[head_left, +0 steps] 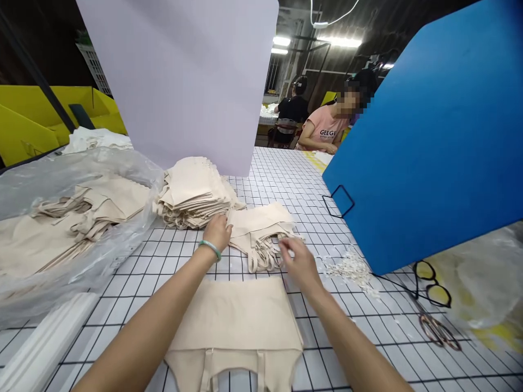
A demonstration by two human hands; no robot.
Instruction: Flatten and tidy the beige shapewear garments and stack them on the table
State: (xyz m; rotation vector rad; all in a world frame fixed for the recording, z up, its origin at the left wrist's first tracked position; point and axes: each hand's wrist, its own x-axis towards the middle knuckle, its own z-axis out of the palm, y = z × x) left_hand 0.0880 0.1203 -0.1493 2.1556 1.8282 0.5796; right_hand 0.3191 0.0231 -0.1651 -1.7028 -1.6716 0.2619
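My left hand (218,231), with a green bangle on the wrist, rests fingers-down on the near edge of a small heap of beige garments (261,228) on the gridded white table (327,228). My right hand (298,261) reaches to the same heap and pinches at its thin straps, fingers curled. A single beige garment (237,321) lies flat between my forearms near the front edge. Behind the heap stands a taller folded stack of beige garments (192,193).
A clear plastic bag with more beige garments (69,218) lies at the left. A blue board (429,152) stands at the right, a white board (183,76) behind. White scraps (351,269), glasses (433,280) and scissors (439,329) lie at the right. Two people sit beyond.
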